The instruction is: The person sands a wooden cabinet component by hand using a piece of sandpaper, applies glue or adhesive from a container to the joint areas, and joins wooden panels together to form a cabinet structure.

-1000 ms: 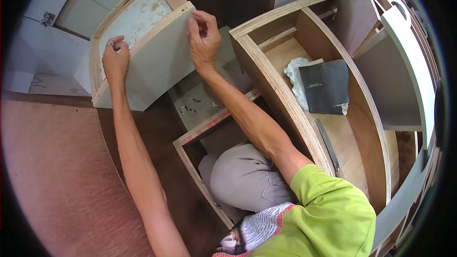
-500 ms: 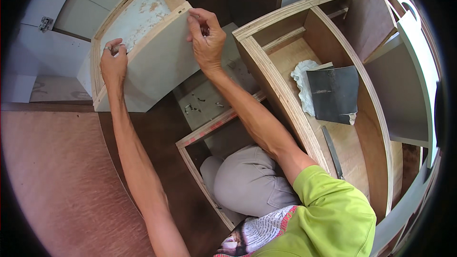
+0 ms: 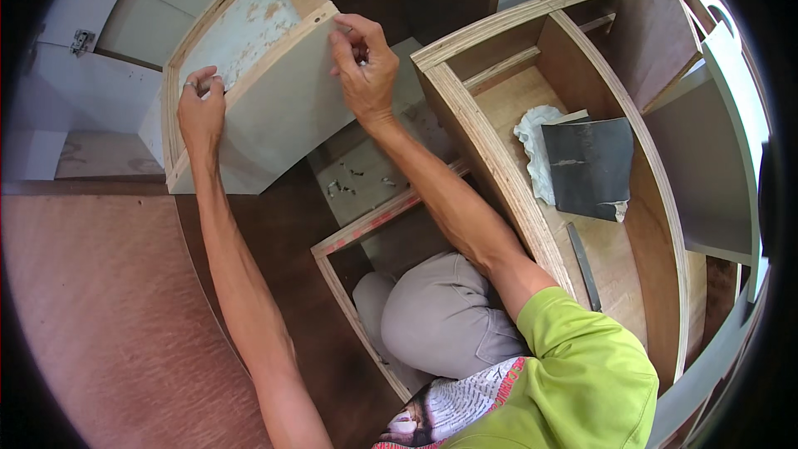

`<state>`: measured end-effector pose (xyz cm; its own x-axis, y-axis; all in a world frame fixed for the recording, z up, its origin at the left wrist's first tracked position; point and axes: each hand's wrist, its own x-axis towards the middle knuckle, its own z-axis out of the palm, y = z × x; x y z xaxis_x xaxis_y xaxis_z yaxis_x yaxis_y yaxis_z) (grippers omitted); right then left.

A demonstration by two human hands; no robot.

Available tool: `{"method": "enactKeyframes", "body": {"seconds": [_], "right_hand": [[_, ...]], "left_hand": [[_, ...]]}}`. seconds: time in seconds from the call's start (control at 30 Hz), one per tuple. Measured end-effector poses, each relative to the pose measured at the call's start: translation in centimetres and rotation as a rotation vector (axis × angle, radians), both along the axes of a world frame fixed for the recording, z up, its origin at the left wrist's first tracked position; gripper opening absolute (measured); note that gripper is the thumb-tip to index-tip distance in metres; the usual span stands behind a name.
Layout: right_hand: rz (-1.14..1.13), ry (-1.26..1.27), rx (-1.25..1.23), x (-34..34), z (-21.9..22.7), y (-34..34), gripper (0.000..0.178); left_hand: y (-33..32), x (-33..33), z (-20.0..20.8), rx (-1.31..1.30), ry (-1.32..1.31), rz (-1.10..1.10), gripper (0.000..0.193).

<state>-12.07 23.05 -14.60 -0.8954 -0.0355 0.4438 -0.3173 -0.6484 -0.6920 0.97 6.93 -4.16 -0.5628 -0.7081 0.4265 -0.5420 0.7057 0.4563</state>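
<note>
A grey-faced box with a pale wooden frame stands tilted at the upper left. Inside its frame lies a white panel marked with brown patches. My left hand is closed over the near rail, its curled fingers reaching inside the frame; a ring shows on one finger. Beside the box's upper right corner, my right hand has its fingers curled in. A small thing may sit within those fingers, but I cannot make it out.
On the right, an open plywood cabinet holds black sandpaper, a crumpled white cloth and a flat metal file. Small metal bits lie on a grey panel. A wooden frame surrounds my knee. Reddish board spreads at left.
The whole view has shifted slightly, so things sit a little farther right. Both hands keep nearly the same place against the box.
</note>
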Motion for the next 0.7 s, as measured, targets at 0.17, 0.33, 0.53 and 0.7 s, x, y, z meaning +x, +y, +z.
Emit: {"method": "enactKeyframes", "body": {"seconds": [0.17, 0.33, 0.53, 0.7], "right_hand": [[0.019, 0.014, 0.028, -0.09, 0.19, 0.28, 0.019], [-0.015, 0.062, 0.050, -0.30, 0.03, 0.24, 0.016], [0.010, 0.027, 0.015, -0.16, 0.01, 0.14, 0.017], [0.051, 0.026, 0.052, -0.24, -0.02, 0.47, 0.019]], "left_hand": [[-0.23, 0.11, 0.17, 0.025, -0.022, 0.022, 0.030], [-0.16, 0.09, 0.15, 0.029, -0.019, 0.028, 0.031], [-0.17, 0.05, 0.17, 0.011, -0.025, 0.014, 0.032], [0.04, 0.06, 0.23, 0.012, -0.020, 0.027, 0.031]]}}
